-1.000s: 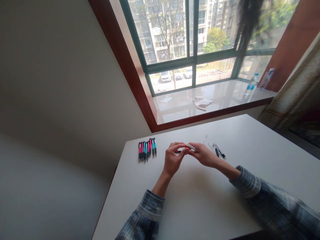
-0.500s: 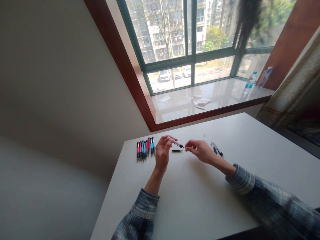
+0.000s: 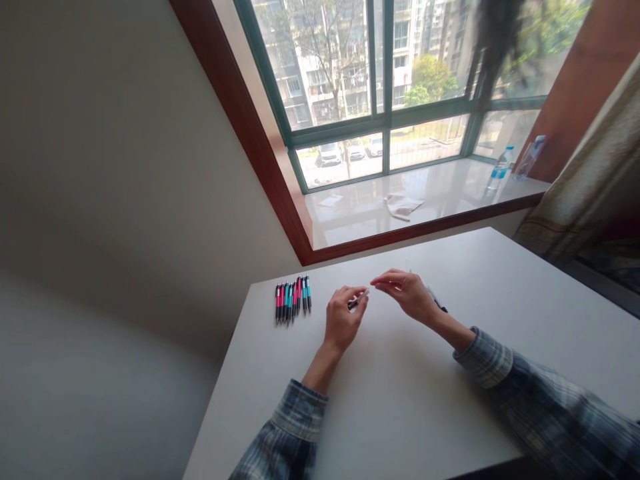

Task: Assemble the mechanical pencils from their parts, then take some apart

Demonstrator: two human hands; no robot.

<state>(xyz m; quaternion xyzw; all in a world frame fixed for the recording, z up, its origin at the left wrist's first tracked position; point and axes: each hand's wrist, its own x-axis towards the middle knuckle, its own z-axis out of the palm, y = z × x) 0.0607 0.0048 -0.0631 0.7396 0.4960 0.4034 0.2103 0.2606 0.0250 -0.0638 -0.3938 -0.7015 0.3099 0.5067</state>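
My left hand (image 3: 343,320) rests low over the white table (image 3: 400,400), its fingers curled round a pale pen barrel (image 3: 361,298) whose tip sticks out to the right. My right hand (image 3: 407,290) hovers just right of that tip, thumb and fingers pinched together; whatever they hold is too small to name. A row of several pink and teal pens (image 3: 293,298) lies to the left of my left hand. Dark pen parts (image 3: 440,303) lie on the table behind my right wrist, partly hidden.
Beyond the table runs a glossy window sill (image 3: 450,193) with a crumpled cloth (image 3: 403,205), a paper scrap (image 3: 331,199) and a water bottle (image 3: 500,167). A curtain (image 3: 580,187) hangs at the right. The table's left edge drops off beside the wall.
My hands were together on the pen, came apart with my left lifting it, and now my left has lowered it to the table. My right hand has moved up, close to its tip.
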